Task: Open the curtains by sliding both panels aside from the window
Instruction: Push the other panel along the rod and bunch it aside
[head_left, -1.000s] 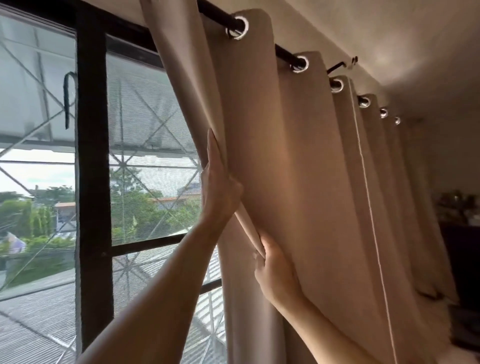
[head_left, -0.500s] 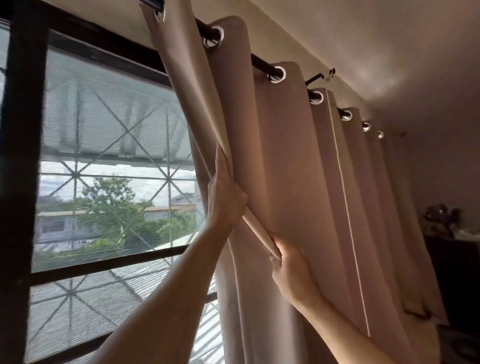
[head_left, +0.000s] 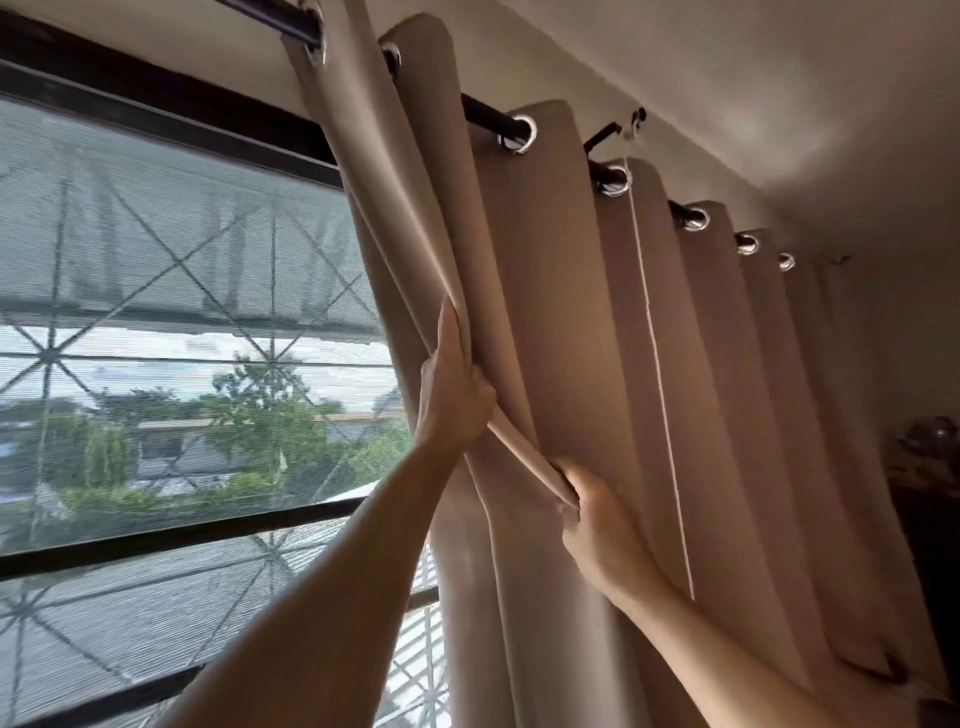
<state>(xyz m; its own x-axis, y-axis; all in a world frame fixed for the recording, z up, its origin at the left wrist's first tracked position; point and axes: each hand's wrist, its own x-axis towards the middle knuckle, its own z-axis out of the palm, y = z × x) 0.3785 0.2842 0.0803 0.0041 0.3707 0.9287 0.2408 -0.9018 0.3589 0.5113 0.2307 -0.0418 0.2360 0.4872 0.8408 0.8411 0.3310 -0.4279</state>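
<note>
A beige eyelet curtain (head_left: 561, 312) hangs in folds from a black rod (head_left: 483, 117) above the window (head_left: 182, 312). My left hand (head_left: 452, 395) is raised and grips the curtain's leading edge, fingers wrapped round the fold. Lower and to the right, my right hand (head_left: 597, 525) pinches the same edge fold. A second panel (head_left: 737, 389) with a white hem line hangs bunched to the right. The window pane left of the curtain is uncovered.
The window has dark frame bars (head_left: 171, 535) and a mesh screen with a diagonal grille; trees and roofs show outside. A rod bracket (head_left: 613, 132) is fixed to the wall near the ceiling. Dark furniture (head_left: 930, 467) stands at the far right.
The curtain's leading edge has slid right along the rod and its folds have bunched tighter. Both hands have kept their grip and moved right with it. More window shows.
</note>
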